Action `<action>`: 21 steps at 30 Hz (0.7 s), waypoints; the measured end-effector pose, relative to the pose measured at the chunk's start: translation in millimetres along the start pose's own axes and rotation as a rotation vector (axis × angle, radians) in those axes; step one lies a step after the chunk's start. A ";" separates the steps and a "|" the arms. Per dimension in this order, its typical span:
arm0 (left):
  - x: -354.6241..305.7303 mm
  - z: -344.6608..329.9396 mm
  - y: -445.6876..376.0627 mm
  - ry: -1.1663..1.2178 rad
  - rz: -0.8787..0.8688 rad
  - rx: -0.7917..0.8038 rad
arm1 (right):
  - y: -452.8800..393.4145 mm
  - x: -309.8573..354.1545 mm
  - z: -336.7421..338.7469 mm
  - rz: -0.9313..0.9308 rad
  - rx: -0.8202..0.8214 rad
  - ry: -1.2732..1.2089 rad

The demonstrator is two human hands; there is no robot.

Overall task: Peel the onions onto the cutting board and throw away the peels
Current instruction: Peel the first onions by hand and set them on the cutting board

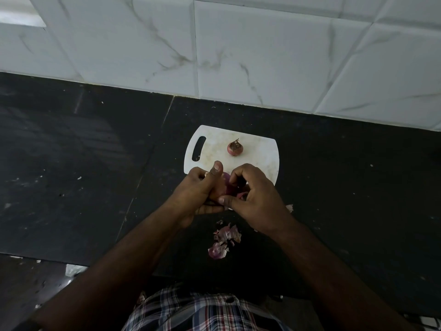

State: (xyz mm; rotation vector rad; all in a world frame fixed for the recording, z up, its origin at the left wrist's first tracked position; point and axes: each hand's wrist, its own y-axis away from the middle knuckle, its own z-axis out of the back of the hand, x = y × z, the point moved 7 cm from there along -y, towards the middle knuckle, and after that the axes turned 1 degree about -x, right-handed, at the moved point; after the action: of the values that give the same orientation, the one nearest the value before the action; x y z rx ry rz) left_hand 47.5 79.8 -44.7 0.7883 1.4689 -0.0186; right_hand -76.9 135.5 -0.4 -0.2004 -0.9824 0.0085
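A small white cutting board (257, 149) with a handle slot lies on the black counter. One unpeeled red onion (235, 147) sits on it, stem up. Over the board's near edge my left hand (195, 194) grips a second red onion (226, 186), thumb raised along its side. My right hand (253, 199) pinches that onion's purple skin from the right; most of the onion is hidden between my fingers. A heap of purple peels (224, 240) lies on the counter just below my hands, and one stray peel (289, 207) shows by my right wrist.
The black stone counter (83, 163) runs left and right, specked with small crumbs. A white marble-tiled wall (238, 48) stands right behind the board. The counter's front edge is near my checked shirt (205, 311).
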 end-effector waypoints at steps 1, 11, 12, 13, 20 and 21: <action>-0.7 -0.6 0.1 -0.003 -0.012 -0.005 | 0.2 0.0 -0.4 0.001 0.005 0.004; 7.1 -1.9 -0.7 -0.025 -0.001 -0.010 | 0.8 0.7 -2.6 -0.023 0.094 0.023; 8.4 -1.4 -1.3 -0.024 0.005 -0.017 | 1.0 -0.2 -2.6 -0.026 0.098 0.021; 9.0 -1.4 -1.5 -0.025 0.008 -0.019 | 1.1 -0.7 -2.3 -0.030 0.099 0.023; 1.1 0.1 0.3 -0.020 0.001 -0.021 | 3.5 1.7 3.4 -0.022 -0.007 0.010; 1.6 0.4 -0.2 -0.012 0.010 -0.019 | 3.4 3.3 4.7 -0.019 -0.023 -0.013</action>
State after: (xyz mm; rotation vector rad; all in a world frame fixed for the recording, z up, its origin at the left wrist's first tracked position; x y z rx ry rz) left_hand 48.0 80.2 -46.2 0.7792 1.4515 -0.0021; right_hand -78.7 139.9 4.3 -0.2126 -0.9982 -0.0195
